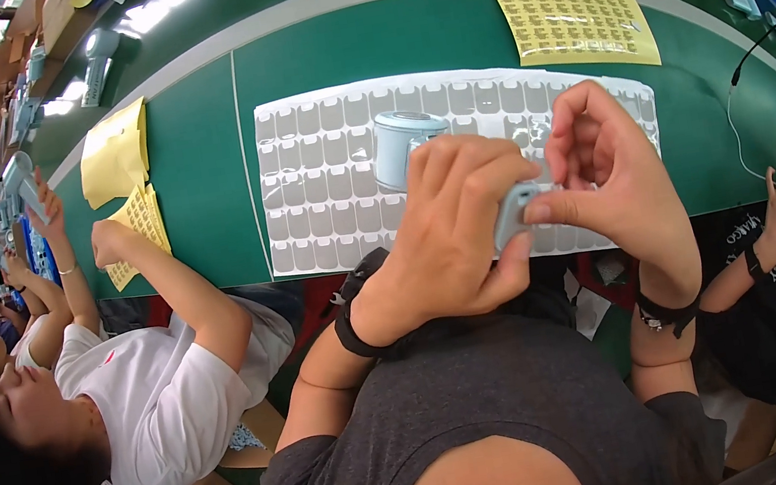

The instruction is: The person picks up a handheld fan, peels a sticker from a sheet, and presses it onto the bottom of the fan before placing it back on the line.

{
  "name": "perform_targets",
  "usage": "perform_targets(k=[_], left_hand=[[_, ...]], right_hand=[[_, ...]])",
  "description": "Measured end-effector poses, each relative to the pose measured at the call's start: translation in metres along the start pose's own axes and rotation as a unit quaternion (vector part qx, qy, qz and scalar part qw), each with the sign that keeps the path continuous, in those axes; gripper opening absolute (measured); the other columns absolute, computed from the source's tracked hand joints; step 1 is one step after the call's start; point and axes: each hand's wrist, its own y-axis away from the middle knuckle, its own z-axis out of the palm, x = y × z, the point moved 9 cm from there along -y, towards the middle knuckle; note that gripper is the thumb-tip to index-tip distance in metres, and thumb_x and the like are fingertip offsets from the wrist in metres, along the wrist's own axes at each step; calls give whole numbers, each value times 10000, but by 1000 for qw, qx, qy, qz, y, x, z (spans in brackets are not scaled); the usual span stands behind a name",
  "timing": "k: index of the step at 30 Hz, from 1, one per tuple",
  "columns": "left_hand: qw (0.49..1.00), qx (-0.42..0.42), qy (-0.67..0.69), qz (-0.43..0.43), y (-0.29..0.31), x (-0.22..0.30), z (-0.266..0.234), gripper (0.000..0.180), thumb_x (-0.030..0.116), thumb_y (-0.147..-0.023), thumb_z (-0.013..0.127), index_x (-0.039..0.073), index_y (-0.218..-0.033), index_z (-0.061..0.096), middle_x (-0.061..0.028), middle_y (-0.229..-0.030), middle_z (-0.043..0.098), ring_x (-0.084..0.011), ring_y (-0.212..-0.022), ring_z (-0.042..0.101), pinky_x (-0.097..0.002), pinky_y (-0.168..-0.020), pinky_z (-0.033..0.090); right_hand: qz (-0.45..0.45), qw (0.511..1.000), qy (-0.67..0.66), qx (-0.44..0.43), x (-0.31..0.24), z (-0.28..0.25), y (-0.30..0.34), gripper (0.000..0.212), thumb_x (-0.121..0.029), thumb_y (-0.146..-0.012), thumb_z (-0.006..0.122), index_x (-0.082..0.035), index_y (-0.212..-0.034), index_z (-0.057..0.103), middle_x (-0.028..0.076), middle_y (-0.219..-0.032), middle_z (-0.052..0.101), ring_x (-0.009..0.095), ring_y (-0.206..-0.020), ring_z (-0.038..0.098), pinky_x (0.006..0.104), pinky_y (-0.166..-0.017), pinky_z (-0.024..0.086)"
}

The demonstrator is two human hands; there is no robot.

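Observation:
My left hand [450,223] is wrapped round a light blue handheld fan [400,152], its wide round head pointing away from me. The handle's end [511,216] sticks out on the right of that hand, below the fingers. My right hand [615,183] has its thumb against this end, with thumb and fingertips closed on something small, perhaps clear film, that I cannot make out. Its other fingers curl loosely. Beneath both hands lies a white sheet of grey rounded stickers [312,168], partly covered by the fan and hands.
A yellow label sheet [576,24] lies at the far right of the green table [357,31]. More yellow sheets [116,153] lie left, by a co-worker [162,407] raising a similar device [20,185]. Another person [766,286] sits right, near a cable [734,125].

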Motion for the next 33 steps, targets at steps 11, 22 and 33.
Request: perform_targets(k=[11,22,33], left_hand=[[974,112,-171,96,-64,-30,-50,786,398,-762,737,-24,-1313,368,-177,-1268,443,-378,-1118,470,-478,-978,373],[789,77,-522,-314,-110,-256,-110,639,521,-756,688,16,-1132,578,-173,-1133,590,-352,-1107,516,-437,-883,448],[901,208,-300,-234,-132,-218,-115,402,356,-801,683,30,-1016,586,-153,-911,656,-299,-800,638,-341,-729,496]], right_hand=[[-22,981,-144,-130,-14,-17,-54,446,-189,-890,615,-31,-1291,501,71,-877,646,86,-712,621,186,-584,467],[-281,814,470,194,-21,-74,-164,279,-259,-851,651,-170,-1116,663,96,-872,685,241,-740,661,314,-674,511],[-347,708,548,279,11,-51,-79,328,-167,-833,634,-166,-1161,624,158,-1070,615,334,-933,591,399,-810,479]])
